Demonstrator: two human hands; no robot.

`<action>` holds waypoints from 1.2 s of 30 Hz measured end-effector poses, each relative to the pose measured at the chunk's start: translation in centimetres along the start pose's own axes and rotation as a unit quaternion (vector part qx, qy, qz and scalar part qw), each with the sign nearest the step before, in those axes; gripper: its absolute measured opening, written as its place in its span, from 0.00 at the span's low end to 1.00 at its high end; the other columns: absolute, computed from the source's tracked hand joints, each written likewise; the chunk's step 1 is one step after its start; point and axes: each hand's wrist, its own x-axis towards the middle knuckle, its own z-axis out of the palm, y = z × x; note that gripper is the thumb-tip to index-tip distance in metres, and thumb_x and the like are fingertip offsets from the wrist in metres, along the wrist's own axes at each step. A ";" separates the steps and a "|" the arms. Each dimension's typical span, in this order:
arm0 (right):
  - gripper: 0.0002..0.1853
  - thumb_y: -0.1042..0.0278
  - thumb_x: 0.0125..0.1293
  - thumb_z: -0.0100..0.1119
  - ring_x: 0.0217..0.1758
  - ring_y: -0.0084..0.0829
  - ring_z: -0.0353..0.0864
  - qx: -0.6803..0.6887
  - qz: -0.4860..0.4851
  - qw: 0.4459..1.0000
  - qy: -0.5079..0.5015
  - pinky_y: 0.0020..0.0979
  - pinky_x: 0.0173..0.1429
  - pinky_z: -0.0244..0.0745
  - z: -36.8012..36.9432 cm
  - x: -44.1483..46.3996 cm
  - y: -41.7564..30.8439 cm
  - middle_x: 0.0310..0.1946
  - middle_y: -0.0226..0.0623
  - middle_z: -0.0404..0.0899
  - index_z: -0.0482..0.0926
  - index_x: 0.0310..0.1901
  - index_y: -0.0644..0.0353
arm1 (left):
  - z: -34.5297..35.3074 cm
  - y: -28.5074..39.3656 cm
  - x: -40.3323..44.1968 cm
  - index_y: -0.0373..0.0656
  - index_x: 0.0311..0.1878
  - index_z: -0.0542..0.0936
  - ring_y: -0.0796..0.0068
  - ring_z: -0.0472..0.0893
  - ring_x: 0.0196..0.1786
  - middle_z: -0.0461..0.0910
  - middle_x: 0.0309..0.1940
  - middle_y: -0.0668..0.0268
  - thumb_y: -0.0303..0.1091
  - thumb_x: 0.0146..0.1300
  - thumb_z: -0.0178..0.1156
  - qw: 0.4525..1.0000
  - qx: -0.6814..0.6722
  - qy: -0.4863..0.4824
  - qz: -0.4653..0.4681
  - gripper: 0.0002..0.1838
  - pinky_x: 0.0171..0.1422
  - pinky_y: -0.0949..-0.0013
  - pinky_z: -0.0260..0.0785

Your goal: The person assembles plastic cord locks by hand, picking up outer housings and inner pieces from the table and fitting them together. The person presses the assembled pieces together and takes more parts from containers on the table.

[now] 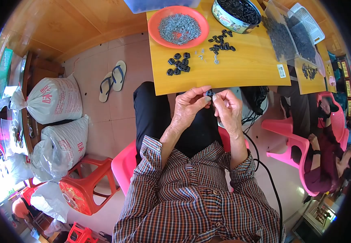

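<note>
Just past the near edge of the yellow table (228, 77), both my hands meet over my lap. My left hand (188, 108) pinches a small black plastic part (209, 93) between thumb and fingers. From the other side, my right hand (229, 109) is closed on the same part, its thumb and forefinger pressed to it. Whether the right fingers also hold something smaller is hidden. On the table in front lie a cluster of black parts (178, 64), a second group of black pieces (222, 42) and a few loose metal screws (201, 56).
A red plate (155, 33) of small metal screws and a round tin (235, 25) of black pieces stand at the back. Divided clear bins (285, 30) sit at right. Sacks (60, 99) and a red stool (82, 190) are left; another person (325, 162) sits right.
</note>
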 end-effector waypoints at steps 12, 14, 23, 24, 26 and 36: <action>0.05 0.73 0.64 0.58 0.19 0.14 0.70 0.049 0.023 0.998 -0.020 0.17 0.21 0.65 -0.3 0.0 -0.2 0.22 0.30 0.77 0.76 0.32 0.65 | 0.0 0.4 0.0 0.38 0.52 0.81 0.80 0.79 0.37 0.77 0.38 0.68 0.18 0.60 0.60 1.000 0.011 -0.018 0.007 0.16 0.44 0.77 0.77; 0.05 0.73 0.64 0.59 0.19 0.15 0.71 0.070 0.042 0.996 -0.031 0.17 0.22 0.65 -0.6 0.2 -0.4 0.23 0.30 0.77 0.76 0.33 0.65 | -0.2 0.6 0.0 0.38 0.52 0.81 0.80 0.80 0.37 0.77 0.37 0.67 0.17 0.61 0.60 0.999 0.016 -0.031 0.014 0.16 0.43 0.77 0.77; 0.07 0.69 0.64 0.62 0.19 0.17 0.73 0.158 0.097 0.977 -0.102 0.16 0.21 0.65 -1.1 0.4 -0.1 0.25 0.32 0.79 0.76 0.35 0.63 | -0.7 0.9 -0.4 0.36 0.54 0.79 0.80 0.78 0.34 0.78 0.34 0.67 0.19 0.61 0.60 0.998 0.032 -0.050 0.012 0.16 0.42 0.77 0.74; 0.07 0.69 0.64 0.62 0.19 0.18 0.73 0.170 0.102 0.974 -0.106 0.16 0.21 0.66 -1.2 0.4 -0.1 0.25 0.32 0.79 0.76 0.35 0.63 | -0.8 1.0 -0.4 0.36 0.54 0.79 0.80 0.78 0.34 0.78 0.34 0.67 0.19 0.61 0.60 0.998 0.032 -0.049 0.012 0.16 0.42 0.77 0.74; 0.07 0.69 0.64 0.62 0.19 0.18 0.73 0.182 0.107 0.971 -0.111 0.16 0.21 0.66 -1.2 0.4 0.0 0.25 0.33 0.79 0.76 0.35 0.63 | -0.8 1.0 -0.5 0.36 0.54 0.79 0.80 0.78 0.33 0.78 0.35 0.68 0.20 0.62 0.60 0.998 0.040 -0.053 0.012 0.16 0.42 0.77 0.74; 0.07 0.72 0.64 0.62 0.19 0.23 0.78 0.205 0.126 0.961 -0.134 0.18 0.19 0.71 -1.5 0.4 0.0 0.26 0.38 0.80 0.76 0.34 0.66 | -0.9 1.5 -1.0 0.36 0.54 0.79 0.81 0.78 0.33 0.79 0.36 0.68 0.21 0.62 0.61 0.997 0.051 -0.061 -0.005 0.15 0.41 0.76 0.75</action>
